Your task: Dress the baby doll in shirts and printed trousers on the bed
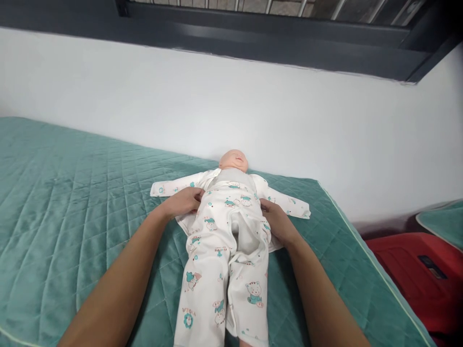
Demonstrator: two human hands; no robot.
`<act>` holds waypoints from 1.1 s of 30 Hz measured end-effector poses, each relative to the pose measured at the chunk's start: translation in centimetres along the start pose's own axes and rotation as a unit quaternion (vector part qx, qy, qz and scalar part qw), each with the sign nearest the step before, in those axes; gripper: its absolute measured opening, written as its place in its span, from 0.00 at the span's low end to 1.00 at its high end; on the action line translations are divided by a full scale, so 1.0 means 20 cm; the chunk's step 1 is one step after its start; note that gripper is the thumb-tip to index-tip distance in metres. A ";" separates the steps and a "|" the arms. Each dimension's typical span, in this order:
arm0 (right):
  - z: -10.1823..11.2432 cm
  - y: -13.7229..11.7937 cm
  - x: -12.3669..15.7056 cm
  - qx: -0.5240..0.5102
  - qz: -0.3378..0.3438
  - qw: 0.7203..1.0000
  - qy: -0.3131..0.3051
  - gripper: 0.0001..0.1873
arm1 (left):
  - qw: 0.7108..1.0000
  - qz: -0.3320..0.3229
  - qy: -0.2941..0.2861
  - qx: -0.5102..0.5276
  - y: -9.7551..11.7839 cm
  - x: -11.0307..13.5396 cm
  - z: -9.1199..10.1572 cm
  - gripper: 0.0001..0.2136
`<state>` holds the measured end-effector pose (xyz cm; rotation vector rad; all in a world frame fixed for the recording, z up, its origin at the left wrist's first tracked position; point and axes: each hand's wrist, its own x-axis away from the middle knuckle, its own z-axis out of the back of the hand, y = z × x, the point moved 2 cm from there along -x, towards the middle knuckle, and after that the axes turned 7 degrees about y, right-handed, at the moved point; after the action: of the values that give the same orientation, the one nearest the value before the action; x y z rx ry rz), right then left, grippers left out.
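A baby doll [234, 160] lies on its back, its head by the wall. It wears a white printed jacket [178, 185] that is open at the front, with the sleeves spread to both sides. White printed baby pants [217, 226] with an open crotch cover the legs and reach up over the belly. My left hand [185, 201] is closed on the pants at the left side of the waist. On the opposite side my right hand [277, 219] is closed on the pants too. The fingertips of both hands are partly hidden by the cloth and the doll's body.
A green quilted cover [108, 207] lies under the doll, with its piped edge running down the right. Behind it rises a white wall [144, 96] below a dark window frame [253, 41]. A red plastic object [408, 274] stands at the lower right.
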<state>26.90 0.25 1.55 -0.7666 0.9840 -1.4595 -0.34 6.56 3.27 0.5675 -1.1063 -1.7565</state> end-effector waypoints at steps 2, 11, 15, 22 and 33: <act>0.00 0.01 0.00 0.007 -0.012 1.000 -0.003 0.11 | 1.000 -0.004 -0.002 0.007 0.00 0.00 0.00 0.10; 0.03 -0.02 0.02 -0.072 -0.012 0.991 -0.111 0.21 | 0.997 0.007 -0.041 0.065 -0.01 0.02 0.01 0.12; 0.04 -0.01 0.02 -0.091 -0.019 0.986 -0.138 0.20 | 0.995 -0.002 -0.058 0.081 -0.01 0.02 0.02 0.12; 0.02 0.01 0.02 -0.082 -0.028 0.988 -0.125 0.19 | 0.995 0.014 -0.046 0.089 -0.01 0.02 0.01 0.09; 0.00 0.01 0.00 -0.016 -0.057 0.998 -0.018 0.15 | 0.990 0.095 0.068 0.073 -0.05 -0.02 -0.02 0.06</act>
<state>27.00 0.35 1.27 -0.8819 0.9510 -1.5255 -0.38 6.82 2.30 0.6404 -1.1590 -1.4608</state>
